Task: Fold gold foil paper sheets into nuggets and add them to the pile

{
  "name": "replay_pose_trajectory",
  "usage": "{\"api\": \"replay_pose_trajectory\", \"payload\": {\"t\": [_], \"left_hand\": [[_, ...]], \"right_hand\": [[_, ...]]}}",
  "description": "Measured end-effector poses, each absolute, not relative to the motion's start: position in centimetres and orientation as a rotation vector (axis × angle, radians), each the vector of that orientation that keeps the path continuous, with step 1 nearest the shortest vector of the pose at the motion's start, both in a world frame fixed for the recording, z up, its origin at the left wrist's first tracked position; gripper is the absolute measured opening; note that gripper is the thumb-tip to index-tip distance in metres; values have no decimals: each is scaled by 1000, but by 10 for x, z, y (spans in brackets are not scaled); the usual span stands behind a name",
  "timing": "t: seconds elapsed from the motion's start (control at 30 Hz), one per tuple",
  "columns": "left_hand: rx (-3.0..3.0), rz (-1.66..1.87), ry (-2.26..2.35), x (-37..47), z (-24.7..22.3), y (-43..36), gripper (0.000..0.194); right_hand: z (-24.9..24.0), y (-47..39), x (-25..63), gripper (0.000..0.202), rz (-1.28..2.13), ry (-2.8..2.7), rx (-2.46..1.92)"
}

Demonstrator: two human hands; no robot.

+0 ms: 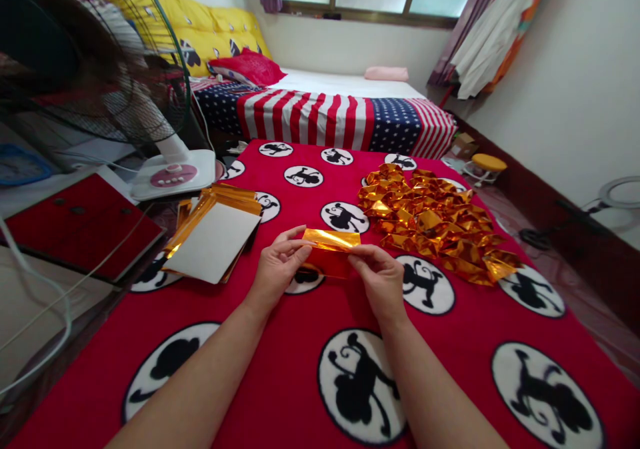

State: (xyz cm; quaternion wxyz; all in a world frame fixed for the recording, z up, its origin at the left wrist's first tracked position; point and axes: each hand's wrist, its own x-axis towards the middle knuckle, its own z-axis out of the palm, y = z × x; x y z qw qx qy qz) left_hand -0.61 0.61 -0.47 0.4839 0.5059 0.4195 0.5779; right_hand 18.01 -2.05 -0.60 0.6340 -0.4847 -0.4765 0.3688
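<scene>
A shiny gold foil sheet point(331, 239), its upper part bent over, is held above the red cloth between both hands. My left hand point(283, 262) pinches its left end with thumb and fingers. At the right end, my right hand point(379, 274) pinches it the same way. Below the bend, the foil looks see-through orange, and a monkey print shows beneath it. To the left lies a stack of gold foil sheets with a pale sheet point(213, 241) on top. A heap of folded gold foil pieces point(435, 219) spreads over the cloth on the right.
The red cloth point(280, 382) with round monkey prints covers the work surface. A fan point(173, 169) stands at the left beside a red box point(85, 219) and a white cable. Behind are a bed point(325, 112) and a window. A yellow stool point(489, 162) stands at the right.
</scene>
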Motion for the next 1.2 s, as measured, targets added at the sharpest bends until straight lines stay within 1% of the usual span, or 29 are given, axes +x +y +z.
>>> {"api": "replay_pose_trajectory", "payload": {"t": [0.1,0.2,0.33,0.43,0.57,0.73,0.87,1.0,1.2], "left_hand": [[1197,1373,1075,-6,-5,7,36],[1135,1300,1124,-6,-4,7,39],[1132,1317,1138,-5,-3,5,33],[1123,1341,1129,-5,-3,5,30],[1162,1367,1140,-7,-4,6,26],[1267,1416,1163,-9,-4,6,21],[1406,1426,1151,-11,0,3,17],[1504,1472,1125,-12,1,2,19],[1568,1504,1135,-11,2,2,15]], "right_hand": [[-6,-20,180,8,862,-1090,-1108],[-6,-20,180,14,915,-1082,-1081],[-7,-20,180,26,1014,-1081,-1019],[-7,-21,180,28,1039,-1083,-1016],[-7,-20,179,26,1036,-1091,-1010],[-7,-20,181,13,939,-1073,-1076],[-6,-20,182,14,911,-1062,-1112],[-5,-20,182,12,912,-1058,-1097],[-3,-20,183,9,813,-1124,-1026]]}}
